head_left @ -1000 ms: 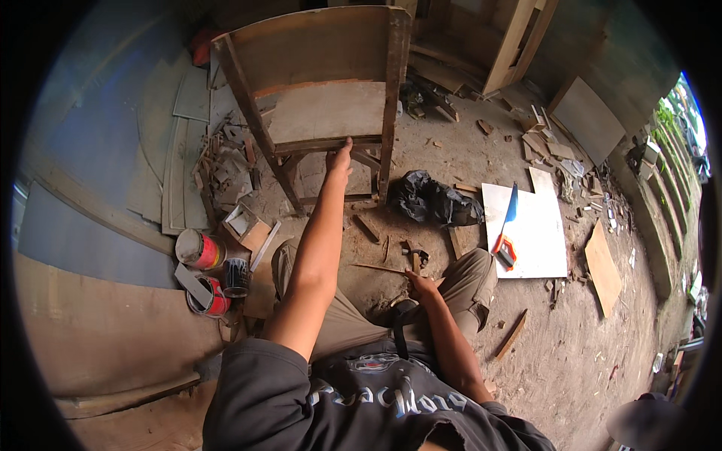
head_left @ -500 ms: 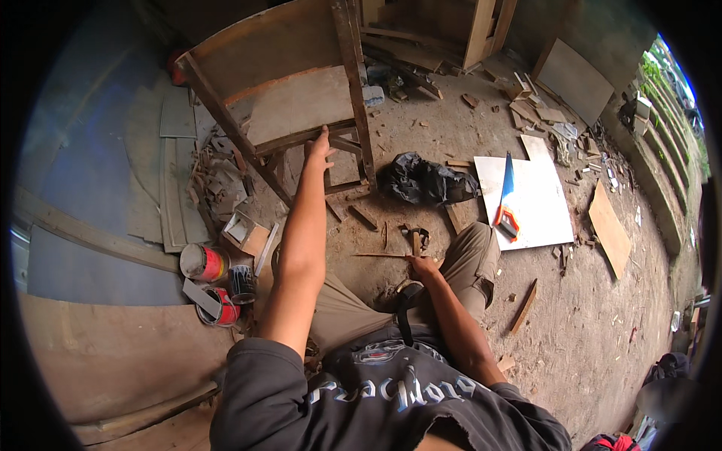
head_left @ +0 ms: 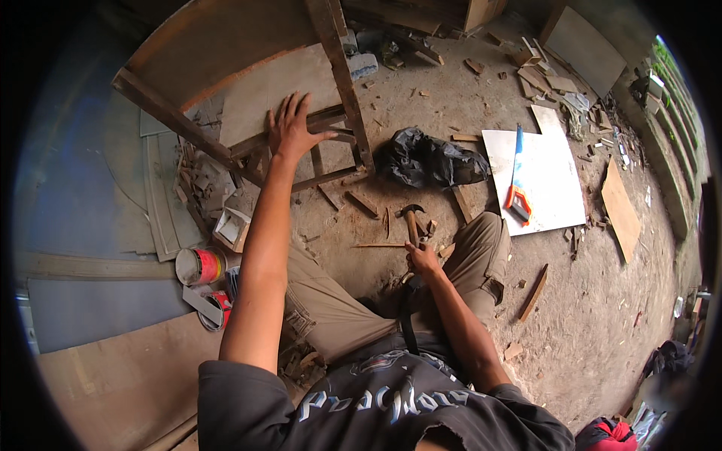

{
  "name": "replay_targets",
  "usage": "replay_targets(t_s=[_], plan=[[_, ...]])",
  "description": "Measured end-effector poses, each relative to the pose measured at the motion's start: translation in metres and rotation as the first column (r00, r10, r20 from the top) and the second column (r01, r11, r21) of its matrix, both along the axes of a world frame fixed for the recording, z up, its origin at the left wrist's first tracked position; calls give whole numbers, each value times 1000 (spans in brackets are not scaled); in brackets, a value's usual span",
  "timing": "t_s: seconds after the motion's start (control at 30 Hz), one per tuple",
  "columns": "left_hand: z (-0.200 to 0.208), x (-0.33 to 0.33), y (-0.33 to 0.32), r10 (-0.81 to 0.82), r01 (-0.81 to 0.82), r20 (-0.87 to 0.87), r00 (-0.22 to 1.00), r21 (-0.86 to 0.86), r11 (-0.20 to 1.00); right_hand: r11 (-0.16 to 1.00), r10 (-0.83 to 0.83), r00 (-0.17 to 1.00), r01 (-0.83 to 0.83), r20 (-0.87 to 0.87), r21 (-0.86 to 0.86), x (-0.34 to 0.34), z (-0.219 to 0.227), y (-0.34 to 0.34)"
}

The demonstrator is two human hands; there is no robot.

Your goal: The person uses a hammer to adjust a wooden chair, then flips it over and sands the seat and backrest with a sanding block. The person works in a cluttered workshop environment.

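My right hand (head_left: 425,259) is wrapped round the wooden handle of a claw hammer (head_left: 411,219), held low between my knees with its dark head pointing away from me. Out ahead, my left hand (head_left: 292,134) is spread against the wooden chair (head_left: 350,90), its fingers lying on the pale panel (head_left: 259,98) set in the frame. The chair stands with its seat side toward the far left. A thin wood strip (head_left: 376,246) lies on the floor just left of the hammer.
A black plastic bag (head_left: 432,159) lies right of the chair. Beyond my right knee, a handsaw (head_left: 517,188) rests on a white board (head_left: 553,207). Paint cans (head_left: 197,266) and wood scraps (head_left: 218,186) crowd the left. A loose stick (head_left: 532,293) lies on the right.
My left hand has moved from the chair's rail onto the panel, fingers now spread. The chair appears further left and nearer. My right hand has raised the hammer, so its head shows clearly.
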State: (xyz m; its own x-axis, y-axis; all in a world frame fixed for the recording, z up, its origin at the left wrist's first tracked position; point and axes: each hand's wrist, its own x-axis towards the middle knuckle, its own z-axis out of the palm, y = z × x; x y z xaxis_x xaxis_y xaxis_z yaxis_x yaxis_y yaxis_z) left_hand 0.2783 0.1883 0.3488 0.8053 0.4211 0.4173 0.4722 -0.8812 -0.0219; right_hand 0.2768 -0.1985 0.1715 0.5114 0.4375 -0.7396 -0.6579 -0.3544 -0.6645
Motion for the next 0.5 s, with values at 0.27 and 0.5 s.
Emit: replay_targets(t_s=[0.27, 0.5], plan=[[-9, 8, -7, 40, -42, 24, 999, 65, 997, 803, -467, 872, 488, -147, 341, 45, 2, 74], [-15, 8, -1, 29, -33, 56, 998, 72, 997, 905, -216, 958, 268, -188, 329, 53, -8, 119]])
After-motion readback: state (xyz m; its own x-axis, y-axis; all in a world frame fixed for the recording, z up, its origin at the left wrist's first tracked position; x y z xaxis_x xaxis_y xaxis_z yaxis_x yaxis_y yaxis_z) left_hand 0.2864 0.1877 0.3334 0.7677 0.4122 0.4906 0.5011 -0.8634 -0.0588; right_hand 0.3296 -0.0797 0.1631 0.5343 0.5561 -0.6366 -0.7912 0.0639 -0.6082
